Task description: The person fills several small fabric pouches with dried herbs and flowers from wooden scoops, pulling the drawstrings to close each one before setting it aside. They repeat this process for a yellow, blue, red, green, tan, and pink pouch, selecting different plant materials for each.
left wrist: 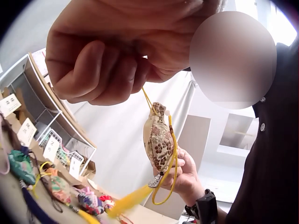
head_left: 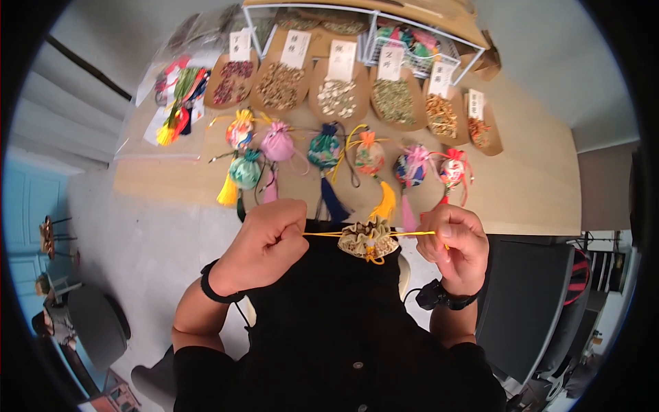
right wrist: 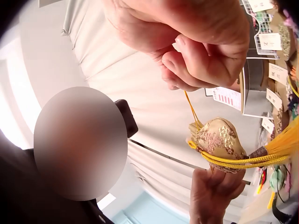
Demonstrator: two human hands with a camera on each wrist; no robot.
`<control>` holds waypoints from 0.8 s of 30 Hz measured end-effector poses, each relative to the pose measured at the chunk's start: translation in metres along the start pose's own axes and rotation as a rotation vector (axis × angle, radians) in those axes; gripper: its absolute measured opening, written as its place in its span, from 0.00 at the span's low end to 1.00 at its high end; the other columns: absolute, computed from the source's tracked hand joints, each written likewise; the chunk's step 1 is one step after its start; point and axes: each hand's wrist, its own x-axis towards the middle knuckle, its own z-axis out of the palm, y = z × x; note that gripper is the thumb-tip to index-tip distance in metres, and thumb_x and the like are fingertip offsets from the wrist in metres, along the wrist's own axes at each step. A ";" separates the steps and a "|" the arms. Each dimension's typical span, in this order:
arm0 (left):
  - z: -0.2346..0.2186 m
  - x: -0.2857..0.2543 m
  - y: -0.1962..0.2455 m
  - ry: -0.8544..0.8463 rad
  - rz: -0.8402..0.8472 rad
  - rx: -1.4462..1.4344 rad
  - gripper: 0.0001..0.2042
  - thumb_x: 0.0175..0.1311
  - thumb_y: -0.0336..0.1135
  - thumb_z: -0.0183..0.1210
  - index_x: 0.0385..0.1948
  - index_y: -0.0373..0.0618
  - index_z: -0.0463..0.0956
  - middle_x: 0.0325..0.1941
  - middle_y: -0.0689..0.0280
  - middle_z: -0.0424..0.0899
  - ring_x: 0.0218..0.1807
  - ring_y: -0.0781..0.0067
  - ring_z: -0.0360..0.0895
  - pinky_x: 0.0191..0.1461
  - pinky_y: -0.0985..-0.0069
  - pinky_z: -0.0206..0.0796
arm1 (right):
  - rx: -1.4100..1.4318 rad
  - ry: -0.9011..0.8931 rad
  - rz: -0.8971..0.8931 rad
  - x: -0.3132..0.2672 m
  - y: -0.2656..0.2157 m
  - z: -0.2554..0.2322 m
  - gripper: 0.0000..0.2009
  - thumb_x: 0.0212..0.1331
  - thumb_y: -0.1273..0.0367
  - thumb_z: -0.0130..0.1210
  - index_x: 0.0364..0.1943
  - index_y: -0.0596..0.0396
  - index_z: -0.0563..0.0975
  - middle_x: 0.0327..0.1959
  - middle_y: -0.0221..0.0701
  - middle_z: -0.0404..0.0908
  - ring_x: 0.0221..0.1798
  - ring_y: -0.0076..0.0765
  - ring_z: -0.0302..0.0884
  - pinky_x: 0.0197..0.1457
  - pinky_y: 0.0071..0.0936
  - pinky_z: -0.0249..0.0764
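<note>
A small gold-beige floral pouch (head_left: pixel 367 240) with a gathered top hangs between the two hands on taut yellow cords. The left hand (head_left: pixel 264 244) grips the cord on one side, its fingers curled into a fist. On the other side the right hand (head_left: pixel 456 244) pinches the cord between thumb and fingers. Neither hand touches the pouch (left wrist: pixel 159 140) in the left wrist view, where a yellow tassel (left wrist: pixel 133 200) and a looped yellow cord hang from it. The right wrist view shows the pouch (right wrist: pixel 219 140) with its gathered mouth drawn in.
On the wooden table (head_left: pixel 535 185) beyond the hands lie several finished pouches with tassels, such as a pink one (head_left: pixel 278 143). Behind them stand brown trays of dried herbs (head_left: pixel 393 101) with labels, a white wire rack (head_left: pixel 432 51), and a plastic bag (head_left: pixel 161 134) at the left.
</note>
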 end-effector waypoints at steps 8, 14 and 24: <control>-0.003 -0.052 -0.044 0.189 -0.287 -0.041 0.09 0.61 0.21 0.49 0.23 0.38 0.57 0.22 0.66 0.56 0.26 0.78 0.54 0.29 0.72 0.50 | -0.037 -0.043 0.322 0.026 0.050 -0.001 0.11 0.70 0.67 0.57 0.31 0.59 0.77 0.24 0.26 0.72 0.23 0.16 0.59 0.25 0.19 0.50; -0.018 -0.055 -0.072 0.379 -0.369 0.136 0.12 0.63 0.25 0.56 0.22 0.37 0.61 0.19 0.62 0.62 0.23 0.73 0.62 0.28 0.68 0.57 | -0.429 -0.035 0.408 0.062 0.068 0.010 0.10 0.72 0.66 0.59 0.32 0.56 0.80 0.28 0.23 0.79 0.27 0.16 0.69 0.29 0.18 0.63; -0.034 0.024 -0.092 0.573 -0.093 0.850 0.10 0.58 0.32 0.63 0.22 0.41 0.71 0.25 0.56 0.78 0.31 0.49 0.77 0.34 0.55 0.67 | -0.869 0.089 0.066 0.099 0.102 0.014 0.13 0.69 0.65 0.64 0.31 0.62 0.82 0.20 0.29 0.77 0.23 0.22 0.72 0.29 0.27 0.69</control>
